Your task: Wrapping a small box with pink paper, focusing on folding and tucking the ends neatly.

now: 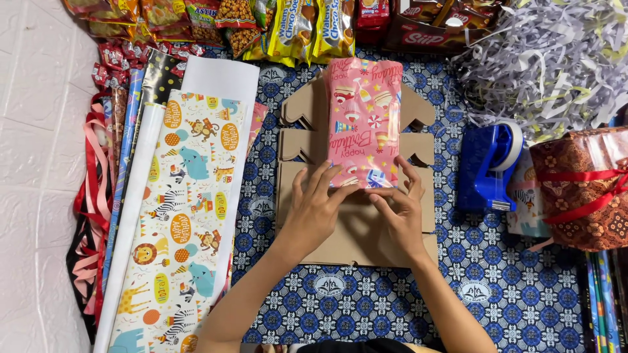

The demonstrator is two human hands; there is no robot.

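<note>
- A box wrapped in pink birthday paper (364, 121) lies on flattened cardboard (356, 229), itself on a blue patterned cloth (510, 287).
- The left hand (315, 208) and right hand (399, 210), fingers spread flat, press the paper's near end; neither grips it.
- The wrapping looks nearly finished: this end appears unsealed.
- A blue tape dispenser (487, 167) sits unused nearby.

A blue patterned cloth (366, 294) with white medallions covers the floor under and around the hands. Left of the hands, well apart, runs a white embossed tile surface (36, 196). The light is bright and even.
</note>
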